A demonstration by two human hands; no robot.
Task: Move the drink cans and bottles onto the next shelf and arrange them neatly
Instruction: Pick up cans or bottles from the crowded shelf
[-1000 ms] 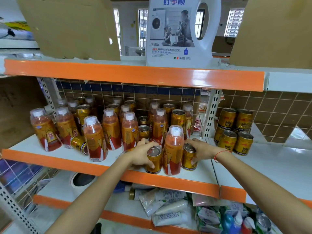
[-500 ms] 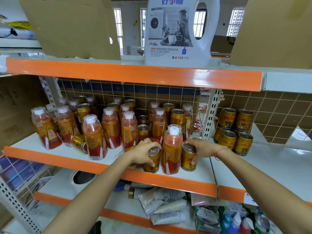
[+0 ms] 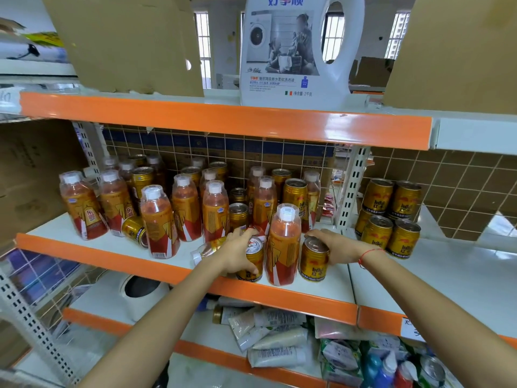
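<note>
Several gold drink cans and orange-red bottles with white caps crowd the left shelf (image 3: 92, 247). My left hand (image 3: 237, 254) grips a gold can (image 3: 251, 261) near the shelf's front edge. My right hand (image 3: 335, 247) grips another gold can (image 3: 313, 260) close to the shelf divider. An upright bottle (image 3: 284, 245) stands between the two cans. A bottle (image 3: 208, 249) lies on its side behind my left wrist. On the right shelf (image 3: 461, 275), several gold cans (image 3: 389, 217) stand stacked in two layers at the back left.
A perforated white upright post (image 3: 351, 186) separates the two shelves. A small gold can (image 3: 135, 232) lies tipped among the left bottles. Above sit cardboard boxes and a white detergent jug (image 3: 293, 51). Tubes and packets (image 3: 271, 334) fill the shelf below.
Both hands have stayed on their cans at the shelf front. A bottle now shows lying on its side behind my left wrist.
</note>
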